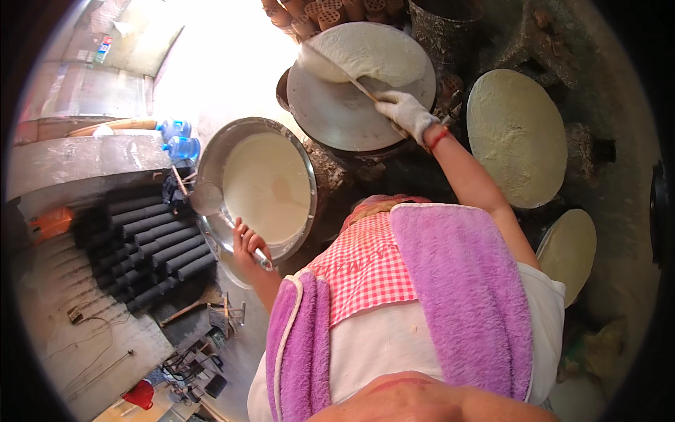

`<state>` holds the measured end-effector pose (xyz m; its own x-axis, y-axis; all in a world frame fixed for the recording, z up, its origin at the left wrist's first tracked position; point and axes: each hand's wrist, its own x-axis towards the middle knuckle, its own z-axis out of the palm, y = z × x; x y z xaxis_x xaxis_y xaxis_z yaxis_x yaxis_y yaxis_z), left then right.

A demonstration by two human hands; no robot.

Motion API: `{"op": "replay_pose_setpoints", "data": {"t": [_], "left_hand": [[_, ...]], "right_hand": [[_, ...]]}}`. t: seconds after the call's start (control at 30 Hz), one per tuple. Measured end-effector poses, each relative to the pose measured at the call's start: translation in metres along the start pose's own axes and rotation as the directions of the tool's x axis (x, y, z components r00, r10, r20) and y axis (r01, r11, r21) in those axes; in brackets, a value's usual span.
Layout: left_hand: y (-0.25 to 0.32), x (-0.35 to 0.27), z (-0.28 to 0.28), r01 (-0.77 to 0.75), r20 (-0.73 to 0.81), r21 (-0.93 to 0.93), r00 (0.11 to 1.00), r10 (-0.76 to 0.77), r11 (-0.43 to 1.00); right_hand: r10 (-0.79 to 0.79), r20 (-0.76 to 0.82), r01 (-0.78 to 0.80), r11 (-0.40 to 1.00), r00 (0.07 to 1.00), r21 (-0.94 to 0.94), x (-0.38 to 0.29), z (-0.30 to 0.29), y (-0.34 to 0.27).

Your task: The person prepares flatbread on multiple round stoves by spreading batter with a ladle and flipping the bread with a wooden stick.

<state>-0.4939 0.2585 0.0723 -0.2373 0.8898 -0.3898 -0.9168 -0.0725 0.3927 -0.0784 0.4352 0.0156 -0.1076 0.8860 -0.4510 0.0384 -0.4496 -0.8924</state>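
My right hand (406,113), in a white knit glove, grips the handle of a long thin spreading blade (337,68). The blade lies across a round metal griddle (348,121), along the edge of a pale sheet of batter (369,50) that covers its far part. My bare left hand (250,245) holds a metal ladle (208,200) by its handle, with the bowl over the left rim of a large steel basin (311,211). Pale liquid batter (266,184) fills much of the basin.
Two more round griddles with pale sheets (517,137) (569,256) stand at the right. Perforated clay-coloured briquettes (329,13) are at the top, beside a dark drum (445,21). Stacked black briquettes (158,237), blue water bottles (182,147) and a small stool (227,316) are at the left.
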Motion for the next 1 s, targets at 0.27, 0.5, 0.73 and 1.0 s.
{"op": "replay_pose_setpoints", "data": {"t": [0.27, 0.5, 0.73, 1.0], "left_hand": [[-0.041, -0.004, 0.026, -0.107, -0.238, 0.426, 0.945, 0.225, 0.898], [-0.026, 0.032, 0.011, 0.037, -0.190, 0.115, 0.982, -0.015, 0.993], [-0.016, 0.020, -0.001, 0.041, -0.219, 0.073, 0.976, -0.024, 0.996], [-0.001, 0.045, -0.008, 0.050, -0.247, 0.008, 0.968, -0.047, 0.999]], "right_hand": [[0.100, -0.286, -0.037, 0.975, 0.953, 0.218, -0.080, -0.029, 0.060], [0.005, 0.005, -0.006, 0.997, 1.000, 0.071, -0.038, -0.012, 0.011], [-0.032, 0.050, 0.047, 0.937, 0.998, -0.347, 0.043, -0.037, -0.034], [-0.469, 0.147, 0.452, 0.648, 0.871, -0.613, 0.077, -0.112, -0.021]]}}
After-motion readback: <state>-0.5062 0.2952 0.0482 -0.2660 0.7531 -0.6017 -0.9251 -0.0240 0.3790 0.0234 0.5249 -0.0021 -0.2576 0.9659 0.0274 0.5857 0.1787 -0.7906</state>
